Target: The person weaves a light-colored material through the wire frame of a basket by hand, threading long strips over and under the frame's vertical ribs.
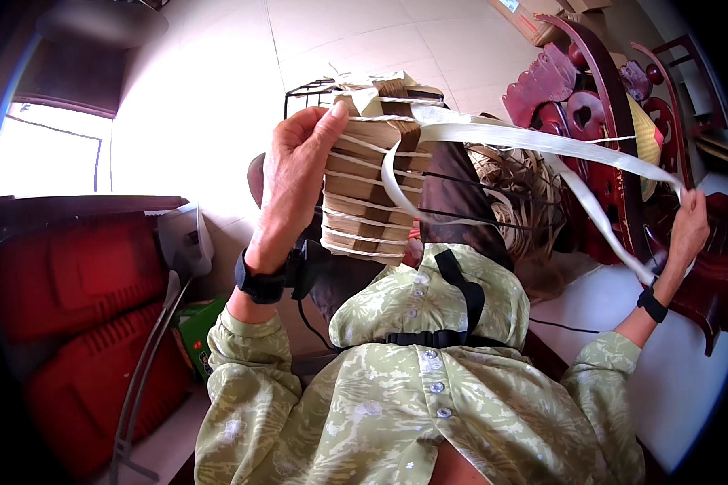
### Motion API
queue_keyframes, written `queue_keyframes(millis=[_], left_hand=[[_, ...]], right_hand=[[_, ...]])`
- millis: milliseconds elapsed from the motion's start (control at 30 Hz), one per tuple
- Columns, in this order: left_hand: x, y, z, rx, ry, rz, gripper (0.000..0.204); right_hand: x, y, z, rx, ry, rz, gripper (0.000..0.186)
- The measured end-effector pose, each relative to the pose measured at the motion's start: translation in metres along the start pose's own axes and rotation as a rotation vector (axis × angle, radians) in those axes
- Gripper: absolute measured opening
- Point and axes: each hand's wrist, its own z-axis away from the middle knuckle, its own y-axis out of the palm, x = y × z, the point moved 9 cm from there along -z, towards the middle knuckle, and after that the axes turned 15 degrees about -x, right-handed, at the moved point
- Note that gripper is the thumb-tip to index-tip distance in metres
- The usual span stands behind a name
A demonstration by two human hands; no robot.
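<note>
In front of me, over my lap, is a partly woven basket [357, 194] of tan flat strips crossed by white twisted cord, with a darker brown band down its middle. Part of its thin black wire frame [298, 99] shows at the top left. My left hand [298, 158] is closed on the basket's upper left edge, thumb on the front. A long white flat strip [558, 144] runs from the basket's top out to the right, with a loop hanging over the weave. Far to the right, the fingers of my right hand [689, 225] are pinched on this strip.
Beyond my knee lies a tangled heap of brown strips [516, 190]. A carved dark-red wooden chair [619, 121] stands at the right, with cardboard boxes [534, 23] behind it. Red padded seating [77, 267] and a green box [198, 335] are at the left.
</note>
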Motion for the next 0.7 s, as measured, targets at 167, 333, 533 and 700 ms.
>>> queue_keyframes(millis=[167, 333, 533, 700], left_hand=[[0.001, 0.008, 0.01, 0.015, 0.003, -0.059, 0.041], [-0.013, 0.008, 0.025, -0.001, 0.016, -0.042, 0.038], [-0.011, 0.006, 0.028, 0.005, 0.006, -0.025, 0.038], [-0.012, 0.01, 0.028, 0.021, 0.022, -0.04, 0.038]], right_hand=[[0.148, -0.078, 0.032, -0.155, -0.185, -0.509, 0.026], [0.344, -0.132, 0.121, 0.107, -0.655, -0.995, 0.038], [0.351, -0.147, 0.135, -0.123, -0.708, -0.994, 0.031], [0.365, -0.15, 0.137, 0.022, -0.65, -1.17, 0.036]])
